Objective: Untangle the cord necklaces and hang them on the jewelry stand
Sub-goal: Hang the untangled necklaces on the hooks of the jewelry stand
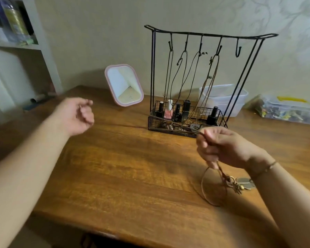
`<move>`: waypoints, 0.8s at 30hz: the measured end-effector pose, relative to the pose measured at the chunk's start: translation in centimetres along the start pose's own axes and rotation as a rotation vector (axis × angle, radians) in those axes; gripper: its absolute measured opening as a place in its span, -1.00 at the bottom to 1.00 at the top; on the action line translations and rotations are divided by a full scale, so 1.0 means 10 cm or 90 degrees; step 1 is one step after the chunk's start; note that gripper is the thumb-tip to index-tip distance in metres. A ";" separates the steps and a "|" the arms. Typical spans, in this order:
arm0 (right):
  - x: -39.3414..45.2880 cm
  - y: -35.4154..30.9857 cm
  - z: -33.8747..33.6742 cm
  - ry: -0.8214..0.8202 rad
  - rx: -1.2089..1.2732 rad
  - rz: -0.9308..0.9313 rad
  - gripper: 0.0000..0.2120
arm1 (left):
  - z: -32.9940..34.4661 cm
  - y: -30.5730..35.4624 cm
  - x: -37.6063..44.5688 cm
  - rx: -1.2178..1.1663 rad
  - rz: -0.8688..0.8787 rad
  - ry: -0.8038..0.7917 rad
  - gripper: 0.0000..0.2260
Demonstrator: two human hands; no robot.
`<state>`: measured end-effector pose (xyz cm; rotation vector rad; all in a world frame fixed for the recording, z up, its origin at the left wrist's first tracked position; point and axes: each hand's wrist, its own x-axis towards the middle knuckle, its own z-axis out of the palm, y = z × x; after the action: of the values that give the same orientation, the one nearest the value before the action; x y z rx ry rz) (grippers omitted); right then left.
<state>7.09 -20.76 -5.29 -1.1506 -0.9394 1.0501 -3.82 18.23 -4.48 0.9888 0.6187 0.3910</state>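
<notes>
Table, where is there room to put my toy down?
Bare wood lies on the table between the left hand and right hand, and in front of the pink mirror. It is crowded at the jewelry stand, its basket, and the storage tub.

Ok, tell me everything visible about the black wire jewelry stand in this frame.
The black wire jewelry stand stands upright on the brown wooden table, near the wall. Paired thin uprights carry a top rail with upturned ends and five hooks. Four hooks hold cord necklaces; the rightmost empty hook holds nothing. Its mesh basket base holds nail polish bottles. No hand touches it.
</notes>
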 end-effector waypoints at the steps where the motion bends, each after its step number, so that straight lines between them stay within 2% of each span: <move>1: -0.06 -0.02 -0.06 -0.002 0.025 0.001 -0.70 | -0.03 -0.10 0.04 0.100 0.001 0.019 -0.79; 4: -0.15 -0.08 -0.09 0.057 -0.017 0.023 -0.66 | 0.06 -0.31 0.00 0.551 0.114 0.068 -0.78; 6: -0.11 -0.14 -0.04 0.094 -0.209 0.056 -0.61 | 0.29 -0.42 -0.18 0.872 0.220 0.051 -0.78; 7: -0.05 -0.17 0.01 0.103 -0.312 0.074 -0.62 | 0.44 -0.48 -0.32 0.942 0.292 0.023 -0.74; 8: 0.00 -0.20 0.07 0.110 -0.385 0.082 -0.65 | 0.62 -0.56 -0.48 0.937 0.374 -0.033 -0.70; 10: 0.09 -0.27 0.18 0.122 -0.434 0.066 -0.68 | 1.00 -0.70 -0.80 0.817 0.491 -0.219 -0.64; 12: 0.11 -0.34 0.23 0.151 -0.414 0.025 -0.69 | 1.31 -0.82 -1.03 0.680 0.427 -0.398 -0.63; 14: 0.06 -0.39 0.18 0.201 -0.375 -0.016 -0.66 | 1.51 -0.87 -1.14 0.538 0.263 -0.512 -0.69; 15: 0.01 -0.42 0.13 0.216 -0.362 -0.026 -0.63 | 1.57 -0.88 -1.18 0.488 0.209 -0.516 -0.72; 16: -0.06 -0.44 0.08 0.216 -0.356 -0.026 -0.62 | 1.60 -0.87 -1.20 0.481 0.201 -0.496 -0.75; 18: -0.21 -0.45 -0.02 0.185 -0.346 0.007 -0.63 | 1.67 -0.86 -1.18 0.528 0.260 -0.468 -0.77; 21: -0.36 -0.43 -0.13 0.122 -0.326 0.076 -0.63 | 1.81 -0.76 -1.20 0.565 0.281 -0.510 -0.78; 24: -0.45 -0.46 -0.21 0.121 -0.339 0.048 -0.54 | 1.94 -0.61 -1.13 0.623 0.317 -0.542 -0.83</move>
<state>8.66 -25.99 -1.33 -1.7034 -1.0610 0.7469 0.23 -3.90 1.45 2.0957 -0.2947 0.0373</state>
